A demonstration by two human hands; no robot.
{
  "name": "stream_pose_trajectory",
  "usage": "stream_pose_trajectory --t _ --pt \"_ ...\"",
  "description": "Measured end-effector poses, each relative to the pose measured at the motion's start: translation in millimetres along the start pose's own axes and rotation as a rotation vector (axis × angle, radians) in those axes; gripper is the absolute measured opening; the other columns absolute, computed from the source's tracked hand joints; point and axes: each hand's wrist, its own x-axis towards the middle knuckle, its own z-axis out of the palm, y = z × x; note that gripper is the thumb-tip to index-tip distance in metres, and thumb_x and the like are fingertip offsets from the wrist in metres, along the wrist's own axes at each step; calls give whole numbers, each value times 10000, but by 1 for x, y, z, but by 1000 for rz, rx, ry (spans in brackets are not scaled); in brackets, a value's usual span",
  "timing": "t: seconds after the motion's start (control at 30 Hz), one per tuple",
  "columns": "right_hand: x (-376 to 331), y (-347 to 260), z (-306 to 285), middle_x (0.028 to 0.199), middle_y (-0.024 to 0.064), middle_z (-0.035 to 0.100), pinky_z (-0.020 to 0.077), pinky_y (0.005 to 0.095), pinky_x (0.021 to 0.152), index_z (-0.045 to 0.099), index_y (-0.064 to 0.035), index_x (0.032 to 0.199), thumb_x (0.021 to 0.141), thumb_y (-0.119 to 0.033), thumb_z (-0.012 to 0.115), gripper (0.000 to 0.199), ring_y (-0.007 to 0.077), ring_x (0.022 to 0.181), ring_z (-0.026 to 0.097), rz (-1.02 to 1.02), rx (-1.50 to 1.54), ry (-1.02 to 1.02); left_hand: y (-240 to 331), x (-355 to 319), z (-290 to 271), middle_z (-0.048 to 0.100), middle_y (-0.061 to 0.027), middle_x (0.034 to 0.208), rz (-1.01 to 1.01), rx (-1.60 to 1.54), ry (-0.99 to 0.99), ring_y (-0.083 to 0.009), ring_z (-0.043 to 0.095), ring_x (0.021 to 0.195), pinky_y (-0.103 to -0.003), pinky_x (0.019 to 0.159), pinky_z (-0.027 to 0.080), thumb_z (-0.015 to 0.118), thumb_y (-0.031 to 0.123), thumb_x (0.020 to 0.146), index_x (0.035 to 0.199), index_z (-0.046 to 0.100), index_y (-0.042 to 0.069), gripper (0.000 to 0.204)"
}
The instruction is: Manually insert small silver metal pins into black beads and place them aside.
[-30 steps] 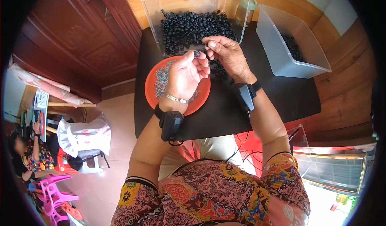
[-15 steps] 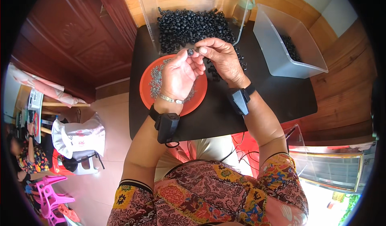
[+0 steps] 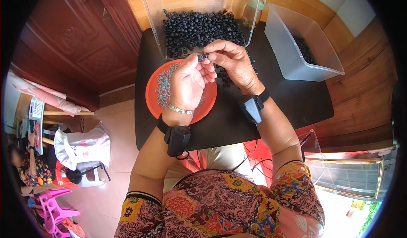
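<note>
My left hand (image 3: 190,80) and my right hand (image 3: 232,64) meet fingertip to fingertip above a black table (image 3: 296,102), pinching one small black ring-shaped part (image 3: 202,57) between them. Under my left hand lies an orange plate (image 3: 153,98) holding small grey metal pieces. Just beyond my fingers a heap of the same black ring parts (image 3: 199,28) spills from a clear plastic bin (image 3: 148,22). Both wrists wear black strapped devices.
A translucent white tub (image 3: 296,64) with some black parts stands at the table's right. Wooden doors and panels rise behind and to the left. On the floor at left are a white bag on a stool (image 3: 82,147), a pink chair and a seated person (image 3: 29,170).
Both hands have stayed together over the plate, shifting slightly; the fingertips now close on the small black part at the heap's edge.
</note>
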Motion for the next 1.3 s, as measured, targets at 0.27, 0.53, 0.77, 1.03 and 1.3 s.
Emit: stream_pose_trajectory --t 0.27,0.53,0.77,1.03,1.3 --pt "-1 -4 8 883 37 620 523 237 714 658 11 976 846 46 631 137 104 784 619 -130 -291 -11 -3 1 -4 613 -82 818 -4 -33 105 -208 589 746 -319 698 464 468 299 943 922 576 36 285" --pt "2 -1 2 888 42 655 520 244 763 654 5 1007 872 -14 630 139 108 835 627 -112 -375 37 -3 1 -3 618 -83 824 -10 28 108 -207 589 746 -314 698 465 469 291 945 936 593 24 294" --pt "2 -2 1 934 54 674 503 258 807 645 -4 1060 918 -70 584 168 119 853 626 -22 -200 70 -2 0 -2 619 -83 826 -27 16 94 -205 590 744 -307 697 465 470 289 944 937 602 21 299" --pt "-2 -5 10 911 42 655 493 261 769 661 -14 1068 906 -118 611 199 103 798 583 64 -74 54 -3 0 -4 613 -77 825 -78 54 73 -199 591 738 -302 686 464 461 297 945 932 590 28 298" --pt "-3 2 13 787 18 627 489 229 636 663 -7 1054 897 -139 630 207 75 662 532 99 -40 42 -4 1 -5 597 -72 822 -76 54 82 -196 589 737 -299 683 465 440 283 951 960 569 29 285"
